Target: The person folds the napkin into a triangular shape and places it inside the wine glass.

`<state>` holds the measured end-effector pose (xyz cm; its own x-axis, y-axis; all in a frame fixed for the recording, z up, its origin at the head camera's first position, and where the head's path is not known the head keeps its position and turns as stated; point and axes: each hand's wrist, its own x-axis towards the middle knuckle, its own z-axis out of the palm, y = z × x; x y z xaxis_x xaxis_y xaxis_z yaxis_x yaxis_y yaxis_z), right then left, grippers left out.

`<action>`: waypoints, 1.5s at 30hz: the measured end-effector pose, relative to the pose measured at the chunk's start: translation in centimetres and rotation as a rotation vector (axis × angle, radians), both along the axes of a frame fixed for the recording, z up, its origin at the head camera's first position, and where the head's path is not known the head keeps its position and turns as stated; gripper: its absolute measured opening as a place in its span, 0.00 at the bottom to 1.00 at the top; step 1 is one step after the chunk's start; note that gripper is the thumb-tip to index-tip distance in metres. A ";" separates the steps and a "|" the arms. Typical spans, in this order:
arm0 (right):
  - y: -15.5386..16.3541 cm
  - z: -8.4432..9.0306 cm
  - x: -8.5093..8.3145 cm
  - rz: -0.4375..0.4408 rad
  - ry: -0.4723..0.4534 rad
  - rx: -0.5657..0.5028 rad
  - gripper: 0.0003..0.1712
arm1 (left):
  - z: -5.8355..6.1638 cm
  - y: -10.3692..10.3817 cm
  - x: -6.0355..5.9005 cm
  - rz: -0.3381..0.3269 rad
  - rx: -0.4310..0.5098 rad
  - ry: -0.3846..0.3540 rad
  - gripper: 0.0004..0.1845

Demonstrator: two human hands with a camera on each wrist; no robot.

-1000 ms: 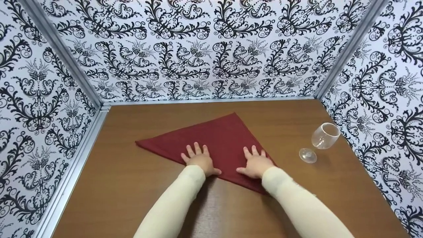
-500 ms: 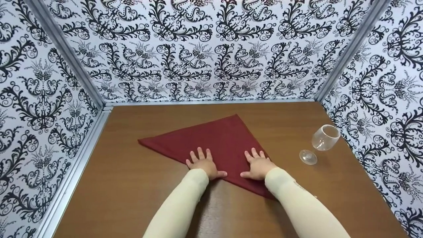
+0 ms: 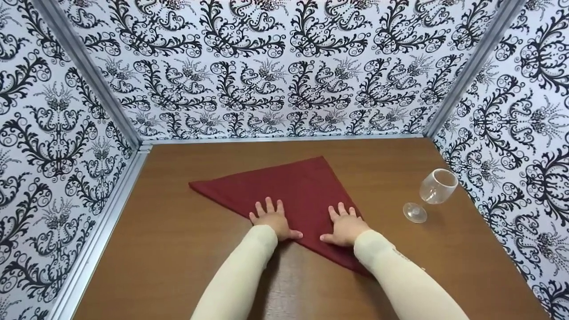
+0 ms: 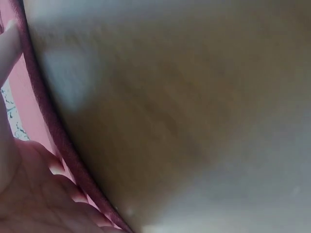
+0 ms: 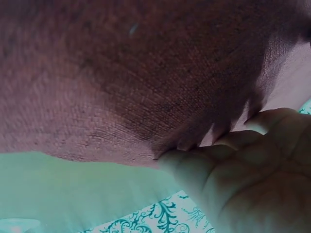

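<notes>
A dark red napkin (image 3: 289, 189) folded into a triangle lies flat on the brown wooden table (image 3: 178, 249). My left hand (image 3: 270, 218) presses flat on its near edge, fingers straight and spread. My right hand (image 3: 344, 223) presses flat a little to the right, also with straight fingers. In the left wrist view the napkin's edge (image 4: 46, 111) runs beside my palm (image 4: 34, 194) over blurred table. The right wrist view is filled by the napkin's weave (image 5: 136, 77), with my fingers (image 5: 233, 160) resting against it.
A clear wine glass (image 3: 430, 192) lies on its side near the table's right edge, rim toward the wall. Black-and-white patterned walls (image 3: 275, 66) close in the table on three sides, with metal rails (image 3: 111, 209) along the left.
Both hands have stayed pressed on the napkin; they and the cloth shifted only slightly in the view as the head camera moved a little.
</notes>
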<state>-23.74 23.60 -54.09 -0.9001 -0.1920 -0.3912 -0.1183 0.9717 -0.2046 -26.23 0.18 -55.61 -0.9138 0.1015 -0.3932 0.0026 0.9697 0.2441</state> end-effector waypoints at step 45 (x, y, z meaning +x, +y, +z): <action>0.6 0.0 -1.7 0.118 0.003 -0.094 0.51 | 0.8 2.7 0.3 -0.068 -0.036 0.098 0.59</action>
<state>-25.40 24.21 -54.09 -0.8701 -0.3324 -0.3639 -0.2316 0.9275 -0.2936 -25.89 2.86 -54.81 -0.9397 0.1519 -0.3065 0.0908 0.9746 0.2046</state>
